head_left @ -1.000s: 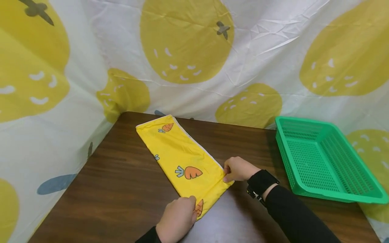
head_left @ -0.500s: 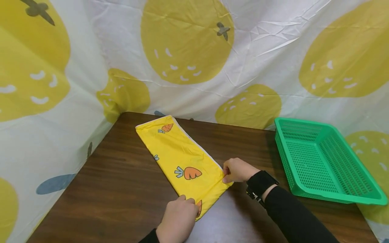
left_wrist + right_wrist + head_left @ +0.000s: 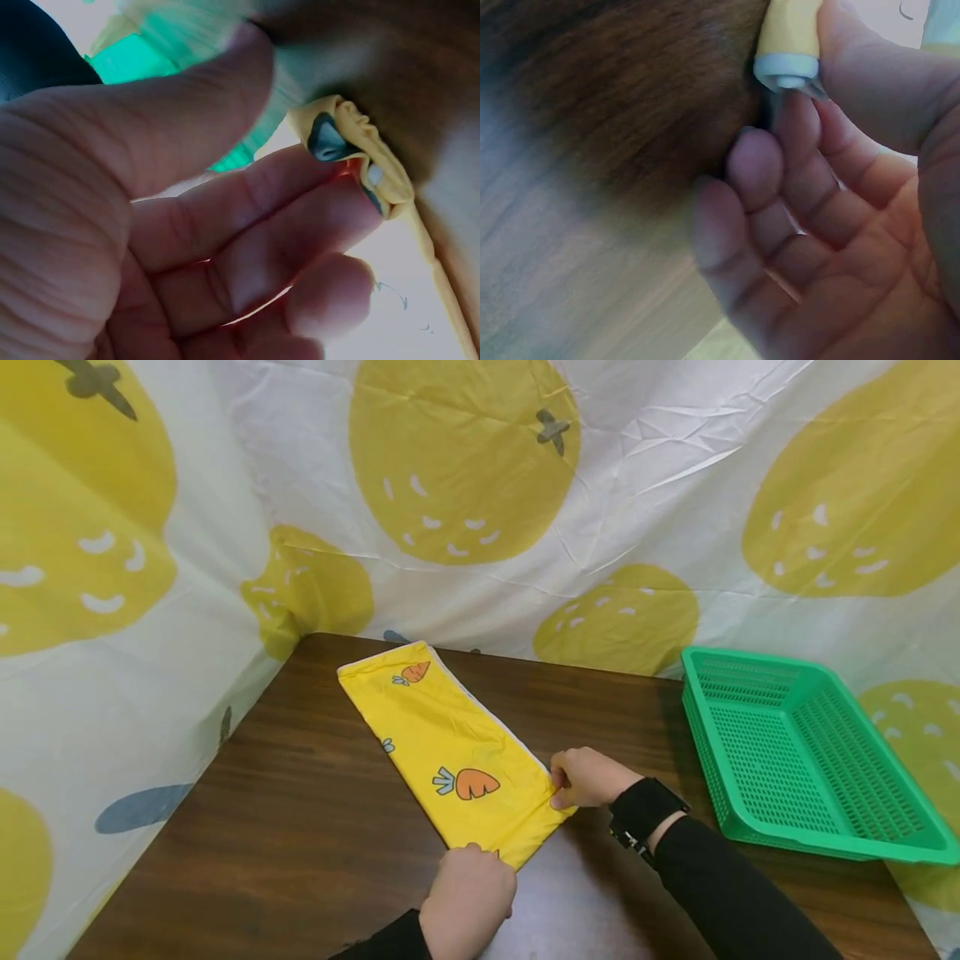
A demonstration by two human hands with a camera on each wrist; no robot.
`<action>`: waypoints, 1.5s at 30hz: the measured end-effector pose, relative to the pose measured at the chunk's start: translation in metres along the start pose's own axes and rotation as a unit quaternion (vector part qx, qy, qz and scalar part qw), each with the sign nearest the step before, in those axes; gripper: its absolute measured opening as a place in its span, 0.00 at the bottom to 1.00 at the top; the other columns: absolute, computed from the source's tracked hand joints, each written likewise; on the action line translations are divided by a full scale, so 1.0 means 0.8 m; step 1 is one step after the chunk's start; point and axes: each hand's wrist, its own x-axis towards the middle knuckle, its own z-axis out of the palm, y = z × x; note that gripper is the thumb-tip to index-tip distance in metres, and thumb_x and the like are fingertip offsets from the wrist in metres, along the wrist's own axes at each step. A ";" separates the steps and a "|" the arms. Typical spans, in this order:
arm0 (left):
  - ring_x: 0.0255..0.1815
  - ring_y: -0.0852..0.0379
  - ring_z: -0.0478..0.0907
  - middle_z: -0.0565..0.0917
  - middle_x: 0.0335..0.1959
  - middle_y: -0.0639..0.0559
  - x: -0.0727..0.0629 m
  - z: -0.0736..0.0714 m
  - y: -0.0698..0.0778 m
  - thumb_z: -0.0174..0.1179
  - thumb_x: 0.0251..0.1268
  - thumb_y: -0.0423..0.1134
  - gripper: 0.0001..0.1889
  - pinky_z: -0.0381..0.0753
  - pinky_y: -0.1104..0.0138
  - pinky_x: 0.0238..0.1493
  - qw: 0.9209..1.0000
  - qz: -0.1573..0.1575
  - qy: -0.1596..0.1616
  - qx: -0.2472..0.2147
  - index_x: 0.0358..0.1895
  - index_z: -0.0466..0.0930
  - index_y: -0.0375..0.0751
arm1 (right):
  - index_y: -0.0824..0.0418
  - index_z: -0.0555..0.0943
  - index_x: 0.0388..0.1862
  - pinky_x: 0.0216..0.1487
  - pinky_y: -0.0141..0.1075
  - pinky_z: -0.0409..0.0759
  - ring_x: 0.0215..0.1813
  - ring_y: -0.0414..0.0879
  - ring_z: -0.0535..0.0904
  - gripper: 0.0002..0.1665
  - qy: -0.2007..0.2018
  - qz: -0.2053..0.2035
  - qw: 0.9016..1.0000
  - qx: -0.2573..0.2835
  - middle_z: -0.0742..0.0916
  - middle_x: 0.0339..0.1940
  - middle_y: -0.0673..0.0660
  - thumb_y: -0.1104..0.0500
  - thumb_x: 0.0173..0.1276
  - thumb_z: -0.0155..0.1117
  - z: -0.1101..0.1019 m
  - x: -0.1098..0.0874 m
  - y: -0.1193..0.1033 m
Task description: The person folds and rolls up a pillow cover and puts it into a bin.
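Observation:
A folded yellow cloth [image 3: 457, 735] printed with orange carrots lies slantwise on the dark wooden table [image 3: 300, 827]; thin white trim runs along its far and right edges. At its near end my left hand [image 3: 470, 897] covers the lower corner. In the left wrist view the thumb stands apart from the other fingers, whose tips touch the bunched cloth edge [image 3: 352, 154]. My right hand [image 3: 588, 777] pinches the cloth's right corner; the right wrist view has its folded, white-trimmed edge [image 3: 787, 64] between thumb and fingers. The fabric under the left hand is hidden in the head view.
A green plastic basket [image 3: 693, 739] with perforated sides stands at the right side of the table. White curtain fabric [image 3: 480, 589] with large yellow fruit prints hangs behind and beside the table.
My left hand has turned and moved slightly right, shifting the cloth's near corner inward and covering the lower carrot print. The right hand stays at its corner.

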 end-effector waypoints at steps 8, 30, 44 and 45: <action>0.16 0.61 0.67 0.72 0.14 0.57 0.000 0.002 0.011 0.70 0.68 0.40 0.18 0.70 0.65 0.14 0.999 -0.032 0.006 0.004 0.18 0.78 0.47 | 0.56 0.87 0.35 0.44 0.33 0.85 0.36 0.40 0.78 0.09 0.090 -0.217 0.970 -0.057 0.85 0.31 0.48 0.68 0.65 0.78 0.020 -0.021 0.008; 0.15 0.60 0.70 0.74 0.14 0.56 -0.007 0.011 -0.027 0.69 0.64 0.36 0.14 0.70 0.64 0.19 0.987 -0.046 0.003 -0.156 0.20 0.78 0.46 | 0.55 0.87 0.50 0.56 0.36 0.85 0.50 0.43 0.82 0.14 0.134 -0.284 0.938 -0.149 0.88 0.47 0.49 0.63 0.67 0.76 0.036 -0.045 0.018; 0.16 0.60 0.70 0.75 0.16 0.55 -0.002 0.010 -0.016 0.75 0.65 0.48 0.17 0.72 0.63 0.20 0.986 -0.049 -0.023 -0.155 0.24 0.80 0.43 | 0.52 0.88 0.52 0.58 0.39 0.84 0.52 0.45 0.81 0.10 0.192 -0.288 0.908 -0.234 0.90 0.47 0.46 0.60 0.73 0.72 0.042 -0.040 0.018; 0.16 0.60 0.70 0.76 0.16 0.55 -0.003 0.011 -0.015 0.74 0.65 0.45 0.16 0.72 0.63 0.19 0.989 -0.046 -0.011 -0.138 0.24 0.80 0.44 | 0.53 0.88 0.52 0.58 0.39 0.84 0.52 0.45 0.81 0.11 0.189 -0.288 0.909 -0.237 0.90 0.47 0.46 0.61 0.73 0.72 0.040 -0.041 0.018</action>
